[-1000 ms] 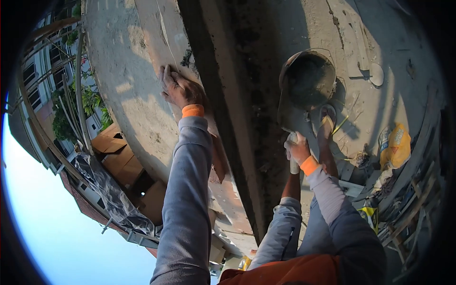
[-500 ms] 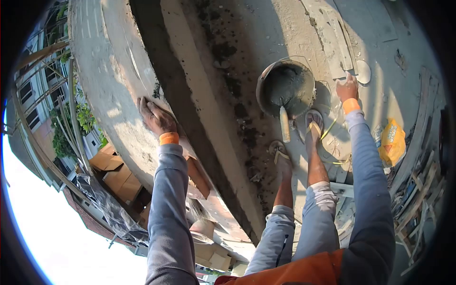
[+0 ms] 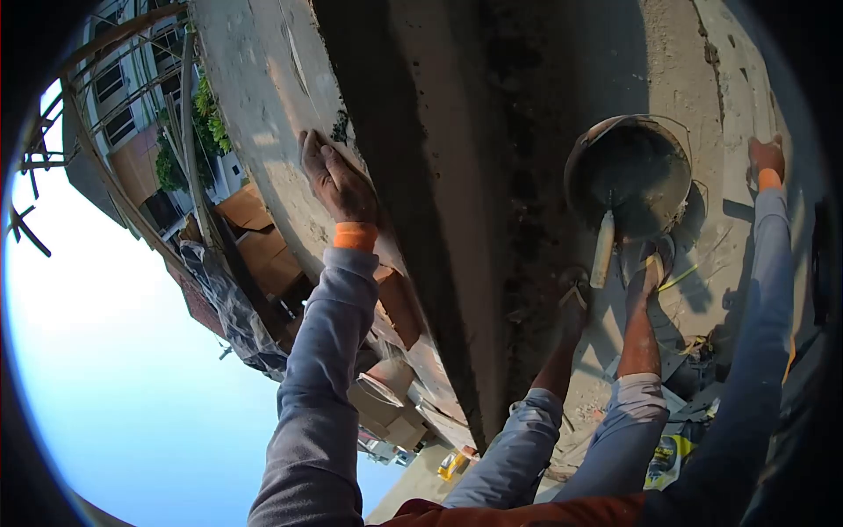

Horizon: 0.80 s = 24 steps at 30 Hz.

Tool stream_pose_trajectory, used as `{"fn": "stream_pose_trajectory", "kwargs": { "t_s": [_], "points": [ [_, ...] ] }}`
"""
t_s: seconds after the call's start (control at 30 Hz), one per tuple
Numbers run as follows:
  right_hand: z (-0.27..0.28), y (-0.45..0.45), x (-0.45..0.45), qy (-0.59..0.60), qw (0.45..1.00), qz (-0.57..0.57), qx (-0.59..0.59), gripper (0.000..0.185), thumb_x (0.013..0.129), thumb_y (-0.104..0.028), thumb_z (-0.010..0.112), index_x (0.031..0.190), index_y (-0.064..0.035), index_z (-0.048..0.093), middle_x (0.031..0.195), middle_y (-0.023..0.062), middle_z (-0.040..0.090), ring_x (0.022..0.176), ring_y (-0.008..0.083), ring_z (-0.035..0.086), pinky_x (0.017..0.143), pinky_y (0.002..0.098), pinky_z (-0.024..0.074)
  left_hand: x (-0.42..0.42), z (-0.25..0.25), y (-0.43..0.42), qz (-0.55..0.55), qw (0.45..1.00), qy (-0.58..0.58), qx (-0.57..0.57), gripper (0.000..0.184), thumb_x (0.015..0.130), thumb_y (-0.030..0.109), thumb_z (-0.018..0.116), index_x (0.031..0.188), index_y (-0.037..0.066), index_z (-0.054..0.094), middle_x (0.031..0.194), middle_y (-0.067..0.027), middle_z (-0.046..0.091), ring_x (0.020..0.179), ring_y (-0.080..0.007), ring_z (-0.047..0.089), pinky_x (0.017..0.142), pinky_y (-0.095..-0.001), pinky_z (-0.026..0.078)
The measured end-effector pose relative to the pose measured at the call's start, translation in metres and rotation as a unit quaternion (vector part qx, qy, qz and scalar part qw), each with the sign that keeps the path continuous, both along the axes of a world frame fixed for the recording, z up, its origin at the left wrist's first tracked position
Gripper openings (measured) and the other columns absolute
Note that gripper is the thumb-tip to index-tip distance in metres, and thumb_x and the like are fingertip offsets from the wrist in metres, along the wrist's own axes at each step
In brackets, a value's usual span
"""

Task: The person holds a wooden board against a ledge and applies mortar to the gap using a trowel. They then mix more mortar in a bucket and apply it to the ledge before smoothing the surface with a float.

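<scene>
My left hand [image 3: 341, 186] lies on top of the concrete wall [image 3: 281, 132], fingers together but stretched out, with nothing in it. Far to the right, my right hand [image 3: 767, 160] is closed at the near end of a long pale board [image 3: 757, 83] that lies on the ground. Dim light hides exactly how the fingers grip it. Between my hands, in front of my feet, stands a bucket [image 3: 580, 176] of grey wet mortar [image 3: 645, 171]. A trowel [image 3: 603, 250] leans in it, its pale handle sticking out over the rim and its blade sunk in the mortar.
Dark wet plaster [image 3: 386, 132] covers the wall's near edge. A brown brick-like block [image 3: 397, 307] sits by the wall, with an upturned pale bucket [image 3: 386, 382] beyond. Cardboard [image 3: 268, 259] and wooden poles [image 3: 186, 132] stand past the wall. A yellow-black bag [image 3: 665, 458] lies beside my leg.
The view has swung, so the bucket, wall and both hands appear farther right. My left hand stays on the wall, its fingers slightly shifted. My right hand remains by the board's end.
</scene>
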State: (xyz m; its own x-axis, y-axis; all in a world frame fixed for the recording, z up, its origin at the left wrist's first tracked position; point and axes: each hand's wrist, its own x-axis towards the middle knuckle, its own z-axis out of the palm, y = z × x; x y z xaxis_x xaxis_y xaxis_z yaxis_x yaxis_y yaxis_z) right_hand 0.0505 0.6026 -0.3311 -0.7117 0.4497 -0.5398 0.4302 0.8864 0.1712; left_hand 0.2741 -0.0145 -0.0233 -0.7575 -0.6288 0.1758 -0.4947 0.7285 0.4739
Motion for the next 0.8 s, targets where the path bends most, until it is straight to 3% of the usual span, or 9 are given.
{"fn": "stream_pose_trajectory", "kwargs": {
  "t_s": [0.13,0.17,0.33,0.4,0.5,0.6,0.67,0.73,0.8],
  "points": [
    [0.033,0.031,-0.011,0.1,0.992,0.021,-0.071,0.072,0.077,-0.029,0.061,0.14,-0.0091,0.034,0.126,0.0236,0.053,0.116,0.0348,0.053,0.096,0.037,0.0451,-0.001,-0.001,-0.002,0.001,0.999,-0.008,-0.04,0.037,0.098,0.018,0.039,0.129,-0.002,0.047,0.136,-0.0174,0.045,0.128,-0.0268,0.041,0.108,-0.0339,0.029],
    [0.054,0.034,-0.003,0.104,0.974,-0.04,-0.199,0.07,0.078,-0.024,0.062,0.14,-0.0079,0.034,0.121,0.0233,0.055,0.112,0.0328,0.056,0.092,0.0354,0.047,-0.002,0.003,0.001,0.01,0.997,-0.035,-0.065,0.037,0.098,0.018,0.04,0.128,-0.001,0.047,0.137,-0.018,0.044,0.128,-0.0284,0.04,0.108,-0.0344,0.029],
    [0.187,-0.042,0.05,0.33,0.789,0.021,-0.518,0.054,0.081,-0.007,0.063,0.129,0.0018,0.04,0.103,0.0118,0.059,0.083,0.0176,0.06,0.067,0.0289,0.0507,-0.013,0.02,0.018,0.052,0.99,-0.091,-0.091,0.038,0.097,0.021,0.036,0.13,0.005,0.047,0.141,-0.0151,0.041,0.133,-0.0321,0.034,0.11,-0.041,0.02],
    [0.26,-0.12,0.052,0.207,0.789,-0.086,-0.573,0.048,0.081,-0.006,0.06,0.125,0.0013,0.041,0.093,0.0065,0.057,0.072,0.0122,0.056,0.063,0.0266,0.049,-0.012,0.019,0.018,0.071,0.99,-0.113,-0.052,0.04,0.096,0.024,0.032,0.132,0.01,0.045,0.146,-0.0106,0.035,0.138,-0.0288,0.027,0.11,-0.0559,0.007],
    [0.306,-0.231,0.071,0.115,0.716,-0.165,-0.668,0.04,0.076,-0.005,0.058,0.113,0.0012,0.043,0.076,0.0051,0.052,0.066,0.0111,0.05,0.057,0.0268,0.0442,-0.012,0.018,0.013,0.049,0.989,-0.119,-0.07,0.04,0.096,0.024,0.033,0.132,0.012,0.045,0.146,-0.0123,0.035,0.139,-0.0294,0.026,0.111,-0.0549,0.008],
    [0.24,-0.315,0.137,0.138,0.741,-0.189,-0.63,0.046,0.065,-0.013,0.062,0.105,0.0057,0.048,0.08,0.0086,0.056,0.073,0.0172,0.054,0.066,0.028,0.0468,-0.012,0.02,0.01,0.027,0.99,-0.117,-0.074,0.041,0.096,0.025,0.033,0.133,0.011,0.045,0.146,-0.0133,0.035,0.139,-0.0299,0.025,0.111,-0.0543,0.009],
    [0.274,-0.365,0.17,-0.019,0.723,-0.243,-0.647,0.045,0.066,-0.013,0.062,0.106,0.0051,0.05,0.08,0.0109,0.058,0.072,0.0208,0.058,0.066,0.0331,0.0493,-0.011,0.02,0.01,0.02,0.991,-0.116,-0.065,0.041,0.096,0.025,0.034,0.133,0.011,0.045,0.146,-0.0138,0.035,0.139,-0.0301,0.024,0.111,-0.0539,0.009],
    [0.246,-0.394,0.231,0.023,0.761,-0.226,-0.607,0.044,0.067,-0.014,0.063,0.105,0.0029,0.051,0.08,0.0125,0.061,0.07,0.0236,0.061,0.065,0.0368,0.051,-0.01,0.019,0.008,0.021,0.993,-0.104,-0.059,0.041,0.096,0.026,0.034,0.132,0.011,0.046,0.146,-0.0139,0.035,0.139,-0.0298,0.023,0.112,-0.0535,0.009],
    [0.236,-0.402,0.277,-0.099,0.743,-0.297,-0.591,0.046,0.067,-0.018,0.067,0.106,0.0016,0.052,0.085,0.0156,0.063,0.074,0.0278,0.063,0.069,0.0385,0.0518,-0.008,0.018,0.006,0.021,0.992,-0.109,-0.053,0.042,0.096,0.026,0.034,0.133,0.011,0.046,0.146,-0.0139,0.034,0.139,-0.0296,0.023,0.112,-0.0534,0.009]
  ]
}}
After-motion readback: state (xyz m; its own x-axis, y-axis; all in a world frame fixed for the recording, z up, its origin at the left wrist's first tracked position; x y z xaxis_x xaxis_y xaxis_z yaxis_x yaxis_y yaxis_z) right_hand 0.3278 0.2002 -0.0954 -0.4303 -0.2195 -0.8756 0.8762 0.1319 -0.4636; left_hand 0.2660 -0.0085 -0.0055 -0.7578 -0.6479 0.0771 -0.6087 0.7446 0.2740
